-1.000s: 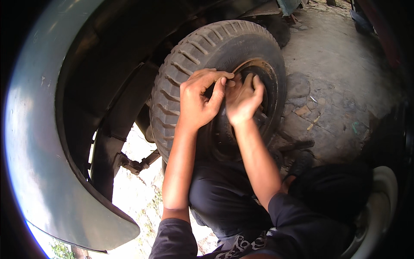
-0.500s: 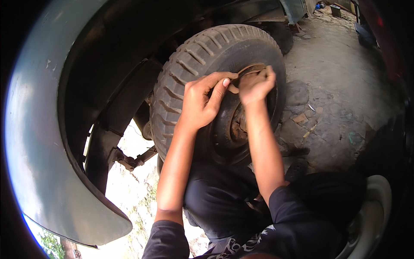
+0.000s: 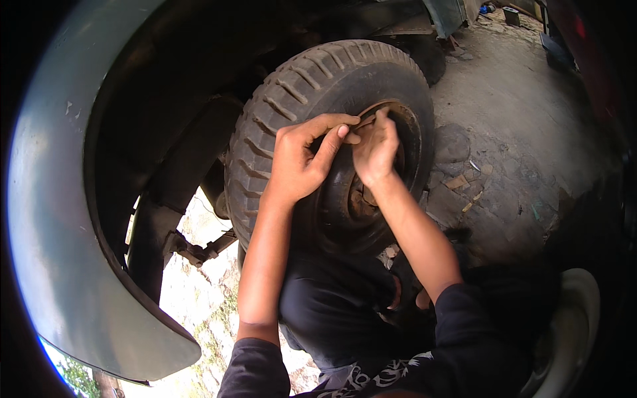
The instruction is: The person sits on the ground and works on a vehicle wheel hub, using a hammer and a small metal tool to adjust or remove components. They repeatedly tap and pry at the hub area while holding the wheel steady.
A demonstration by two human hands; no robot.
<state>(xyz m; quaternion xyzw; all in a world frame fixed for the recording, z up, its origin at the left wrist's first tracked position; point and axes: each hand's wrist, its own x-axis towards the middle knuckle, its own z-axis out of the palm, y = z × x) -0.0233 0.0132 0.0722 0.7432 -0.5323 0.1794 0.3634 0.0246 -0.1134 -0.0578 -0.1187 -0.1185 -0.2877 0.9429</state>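
A worn black tyre (image 3: 298, 93) on a dark, rusty wheel rim (image 3: 408, 142) stands under a grey-green vehicle fender (image 3: 53, 199). My left hand (image 3: 302, 159) rests on the wheel's face near the top of the rim, fingers stretched toward the right hand. My right hand (image 3: 375, 149) is pressed against the upper part of the rim, fingers bunched around something small that I cannot make out. The rusty hub (image 3: 358, 199) shows just below both hands. Both fingertips meet at the rim's upper edge.
A dark wheel arch and suspension parts (image 3: 192, 249) lie behind the tyre on the left. Rough stone ground (image 3: 511, 132) with small scraps stretches to the right. A white rounded object (image 3: 570, 331) sits at the lower right. My dark-clothed knees fill the lower middle.
Both hands have shifted up along the wheel's face toward the top of the rim, the right one leading. The view has drifted slightly, and the hub now shows below them.
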